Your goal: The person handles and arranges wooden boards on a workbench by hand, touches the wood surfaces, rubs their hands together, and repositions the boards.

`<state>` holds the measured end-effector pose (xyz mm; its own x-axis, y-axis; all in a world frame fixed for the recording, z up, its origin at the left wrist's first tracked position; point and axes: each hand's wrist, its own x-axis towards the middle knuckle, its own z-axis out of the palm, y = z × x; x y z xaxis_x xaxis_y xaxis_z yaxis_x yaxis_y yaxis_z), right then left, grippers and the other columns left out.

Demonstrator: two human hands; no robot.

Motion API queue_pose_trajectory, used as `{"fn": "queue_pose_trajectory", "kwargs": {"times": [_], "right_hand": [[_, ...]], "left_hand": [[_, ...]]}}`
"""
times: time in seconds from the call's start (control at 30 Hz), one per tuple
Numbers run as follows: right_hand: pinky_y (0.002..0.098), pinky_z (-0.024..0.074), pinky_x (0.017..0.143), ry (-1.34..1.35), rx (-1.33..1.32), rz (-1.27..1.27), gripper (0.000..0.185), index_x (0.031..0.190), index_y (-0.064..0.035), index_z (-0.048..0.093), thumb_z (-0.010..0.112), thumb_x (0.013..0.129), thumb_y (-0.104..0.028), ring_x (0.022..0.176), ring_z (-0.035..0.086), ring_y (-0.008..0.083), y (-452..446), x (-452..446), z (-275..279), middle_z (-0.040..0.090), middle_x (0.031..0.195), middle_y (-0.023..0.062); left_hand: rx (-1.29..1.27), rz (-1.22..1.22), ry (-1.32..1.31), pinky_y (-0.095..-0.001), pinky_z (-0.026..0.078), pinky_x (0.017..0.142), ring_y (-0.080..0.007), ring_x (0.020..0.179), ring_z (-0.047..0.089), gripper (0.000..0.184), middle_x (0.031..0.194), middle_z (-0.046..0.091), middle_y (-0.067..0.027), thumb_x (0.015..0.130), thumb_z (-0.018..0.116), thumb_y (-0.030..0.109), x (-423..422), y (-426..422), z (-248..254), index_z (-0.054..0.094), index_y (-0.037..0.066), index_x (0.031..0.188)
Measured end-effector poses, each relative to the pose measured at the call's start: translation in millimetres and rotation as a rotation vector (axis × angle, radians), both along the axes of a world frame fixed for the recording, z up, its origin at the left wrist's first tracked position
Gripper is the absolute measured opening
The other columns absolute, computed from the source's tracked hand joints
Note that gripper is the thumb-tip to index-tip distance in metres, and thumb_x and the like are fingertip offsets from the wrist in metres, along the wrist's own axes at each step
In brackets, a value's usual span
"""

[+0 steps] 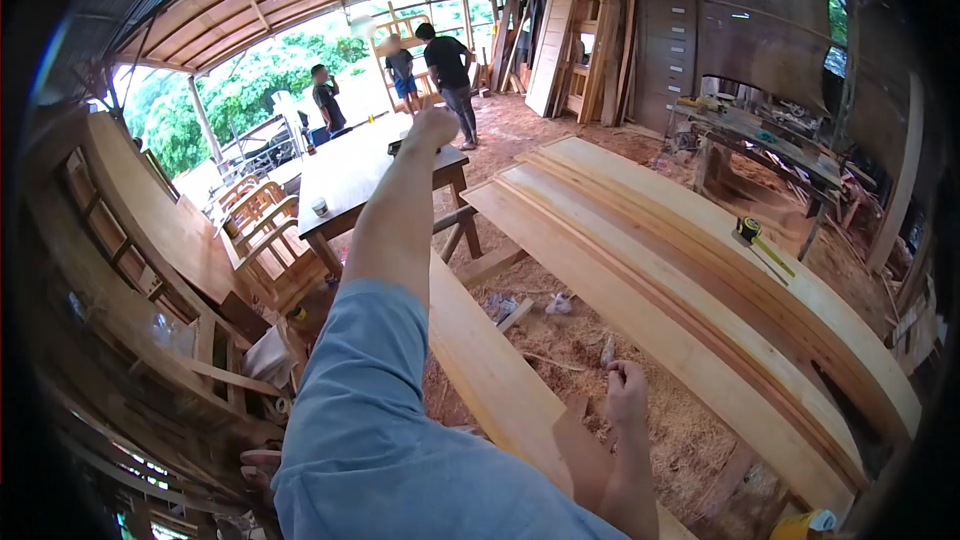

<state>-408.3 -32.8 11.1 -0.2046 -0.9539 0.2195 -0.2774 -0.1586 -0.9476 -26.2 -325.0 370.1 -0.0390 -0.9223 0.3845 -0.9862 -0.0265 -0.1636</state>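
Observation:
My left hand (435, 127), at the end of an outstretched arm, is closed above the far end of a white-topped table (345, 165). A dark object (400, 148) lies on the tabletop just beside it; whether the hand touches it is unclear. Low on the right, my right hand (628, 390) hangs with its fingers curled, between a single plank (495, 365) and a row of long planks (600, 270). What either hand holds, if anything, is hidden. On the outer plank of the row rests a tape measure (747, 230) with some yellow blade pulled out.
A small cup (320, 207) stands on the table. Wooden chairs (265, 230) are at its left. Three people (450, 65) stand beyond it. Doors and boards (570, 50) lean at the back. A cluttered workbench (760, 135) is at right. Sawdust (570, 350) covers the ground.

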Motion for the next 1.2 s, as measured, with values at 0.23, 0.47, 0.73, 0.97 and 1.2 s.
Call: {"fn": "queue_pose_trajectory", "kwargs": {"times": [0.23, 0.47, 0.73, 0.97, 1.2], "right_hand": [[0.0349, 0.0489, 0.07, 0.253, -0.219, 0.003, 0.012, 0.094, 0.0003, 0.066, 0.056, 0.088, -0.003, 0.076, 0.062, 0.0256, 7, -17, 6, 0.064, 0.085, 0.017], [0.0349, 0.0494, 0.071, 0.164, 0.036, 0.105, 0.013, 0.096, 0.0018, 0.065, 0.058, 0.087, -0.004, 0.077, 0.062, 0.0246, 1, -14, -2, 0.064, 0.085, 0.0166], [0.0356, 0.0492, 0.066, 0.325, -0.008, 0.268, 0.016, 0.099, 0.0008, 0.067, 0.062, 0.087, -0.009, 0.068, 0.059, 0.0226, 14, -14, 11, 0.064, 0.077, 0.0154], [0.0345, 0.0481, 0.064, 0.266, 0.141, 0.34, 0.018, 0.101, 0.0013, 0.065, 0.062, 0.087, -0.011, 0.07, 0.059, 0.0181, 14, -17, 18, 0.065, 0.078, 0.0121], [0.0339, 0.0496, 0.066, 0.313, 0.103, 0.391, 0.023, 0.105, 0.0009, 0.066, 0.062, 0.087, -0.012, 0.071, 0.061, 0.019, 17, -19, 14, 0.066, 0.08, 0.0109]], "left_hand": [[-0.109, -0.001, 0.011, -0.0475, 0.043, 0.105, -0.0366, 0.112, 0.062, 0.04, 0.118, 0.064, -0.0243, 0.097, 0.039, 0.024, 27, -16, 16, 0.064, -0.002, 0.115], [-0.073, 0.123, 0.042, -0.0485, 0.034, 0.113, -0.0411, 0.138, 0.038, 0.052, 0.147, 0.04, -0.0244, 0.1, 0.031, 0.031, 13, -68, -32, 0.056, -0.003, 0.132], [-0.285, 0.039, 0.695, -0.0545, 0.033, 0.113, -0.0498, 0.142, 0.026, 0.053, 0.162, 0.009, -0.0213, 0.097, 0.037, 0.029, -101, 2, -19, 0.054, -0.006, 0.131], [-0.457, -0.025, 0.28, -0.0477, 0.034, 0.113, -0.0482, 0.131, 0.044, 0.056, 0.157, 0.021, -0.0286, 0.098, 0.032, 0.034, 39, -165, -17, 0.062, -0.008, 0.122], [-0.207, -0.067, 0.539, -0.0423, 0.035, 0.112, -0.0396, 0.131, 0.048, 0.066, 0.152, 0.034, -0.0266, 0.1, 0.031, 0.044, -28, 11, 35, 0.057, -0.012, 0.125]]}}
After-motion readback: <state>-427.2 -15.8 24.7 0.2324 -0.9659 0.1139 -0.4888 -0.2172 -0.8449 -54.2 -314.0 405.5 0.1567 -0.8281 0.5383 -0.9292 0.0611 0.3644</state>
